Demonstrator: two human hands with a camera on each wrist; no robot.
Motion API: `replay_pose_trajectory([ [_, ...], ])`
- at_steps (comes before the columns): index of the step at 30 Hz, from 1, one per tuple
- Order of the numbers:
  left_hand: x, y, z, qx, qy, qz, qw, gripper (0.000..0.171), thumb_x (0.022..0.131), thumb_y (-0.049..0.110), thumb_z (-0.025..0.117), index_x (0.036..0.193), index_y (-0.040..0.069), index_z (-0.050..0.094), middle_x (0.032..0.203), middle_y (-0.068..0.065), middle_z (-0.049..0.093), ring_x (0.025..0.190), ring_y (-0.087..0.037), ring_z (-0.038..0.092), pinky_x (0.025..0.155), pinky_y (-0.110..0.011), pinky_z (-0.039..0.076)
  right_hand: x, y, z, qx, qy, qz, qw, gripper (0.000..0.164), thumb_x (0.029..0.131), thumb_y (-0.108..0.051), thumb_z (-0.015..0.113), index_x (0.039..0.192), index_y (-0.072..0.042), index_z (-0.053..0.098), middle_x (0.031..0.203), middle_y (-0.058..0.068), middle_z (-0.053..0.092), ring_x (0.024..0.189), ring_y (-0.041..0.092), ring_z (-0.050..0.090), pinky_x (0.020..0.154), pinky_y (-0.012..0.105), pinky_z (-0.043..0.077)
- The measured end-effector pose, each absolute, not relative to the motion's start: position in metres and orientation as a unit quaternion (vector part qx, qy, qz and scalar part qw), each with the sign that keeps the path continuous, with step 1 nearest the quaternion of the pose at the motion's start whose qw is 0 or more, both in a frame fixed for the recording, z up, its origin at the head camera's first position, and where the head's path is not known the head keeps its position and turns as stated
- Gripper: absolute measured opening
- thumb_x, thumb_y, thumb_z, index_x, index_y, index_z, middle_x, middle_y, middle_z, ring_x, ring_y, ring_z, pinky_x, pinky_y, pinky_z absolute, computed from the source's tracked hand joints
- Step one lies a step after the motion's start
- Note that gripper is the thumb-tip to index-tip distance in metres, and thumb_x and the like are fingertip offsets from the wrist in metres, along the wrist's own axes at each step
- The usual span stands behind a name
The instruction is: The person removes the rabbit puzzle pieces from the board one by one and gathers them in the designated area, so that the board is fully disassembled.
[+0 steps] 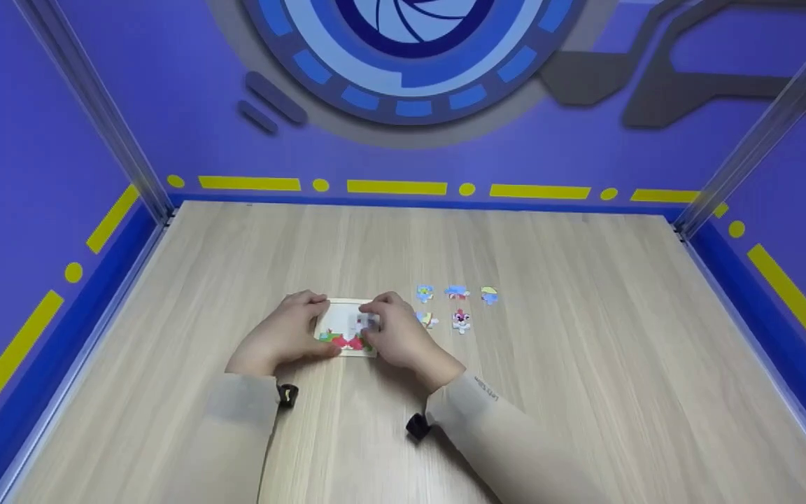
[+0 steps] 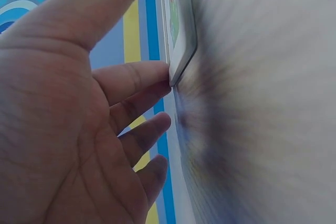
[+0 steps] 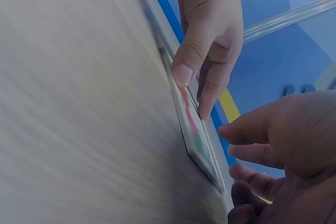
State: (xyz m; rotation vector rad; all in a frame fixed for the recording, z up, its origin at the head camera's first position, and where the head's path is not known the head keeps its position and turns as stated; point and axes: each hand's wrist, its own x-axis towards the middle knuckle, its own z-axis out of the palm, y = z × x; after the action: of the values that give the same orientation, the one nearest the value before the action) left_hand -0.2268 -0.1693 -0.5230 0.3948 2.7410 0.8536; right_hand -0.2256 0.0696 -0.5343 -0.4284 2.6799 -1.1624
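Observation:
A small puzzle tray (image 1: 334, 313) with a pale rim lies flat on the table, a strip of red and green picture filling its lower part. My left hand (image 1: 283, 334) holds it by the left side, thumb on the near rim and index finger at the far corner. In the left wrist view its other fingers (image 2: 152, 129) hang apart behind the corner. Over the tray's right side, my right hand (image 1: 403, 339) pinches a blurred whitish-blue puzzle piece (image 1: 368, 321) between thumb and index finger. The right wrist view hides this piece.
Several loose puzzle pieces lie right of the tray, among them one with a red-topped face (image 1: 461, 320) and a blue and yellow one (image 1: 489, 295). One is partly hidden by the right hand. Blue panels (image 1: 130, 126) wall the wooden table (image 1: 585, 315) behind and at both sides.

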Motion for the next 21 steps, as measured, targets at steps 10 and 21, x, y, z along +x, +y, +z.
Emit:
replay_pose_trajectory([
  [10, -0.2264, -0.1688, -0.5252, 0.137, 0.942, 0.287, 0.110, 0.099, 0.085, 0.036, 0.099, 0.164, -0.004, 0.055, 0.171, -0.020, 0.053, 0.164, -0.044, 0.044, 0.137, -0.060, 0.041, -0.2232, 0.0675, -0.5378, -0.159, 0.925, -0.333, 0.094, 0.038, 0.104, -0.017, 0.079, 0.141, -0.008, 0.079, 0.153, 0.015, 0.062, 0.134, 0.036, 0.055, 0.114, 0.052, 0.054],
  [21, -0.2265, -0.1684, -0.5254, 0.135, 0.944, 0.281, 0.112, 0.100, 0.087, 0.039, 0.099, 0.165, -0.003, 0.053, 0.173, -0.021, 0.051, 0.165, -0.045, 0.043, 0.137, -0.062, 0.040, -0.2236, 0.0670, -0.5384, -0.156, 0.925, -0.334, 0.097, 0.034, 0.104, -0.015, 0.078, 0.137, -0.009, 0.078, 0.148, 0.012, 0.065, 0.133, 0.032, 0.056, 0.115, 0.050, 0.055],
])
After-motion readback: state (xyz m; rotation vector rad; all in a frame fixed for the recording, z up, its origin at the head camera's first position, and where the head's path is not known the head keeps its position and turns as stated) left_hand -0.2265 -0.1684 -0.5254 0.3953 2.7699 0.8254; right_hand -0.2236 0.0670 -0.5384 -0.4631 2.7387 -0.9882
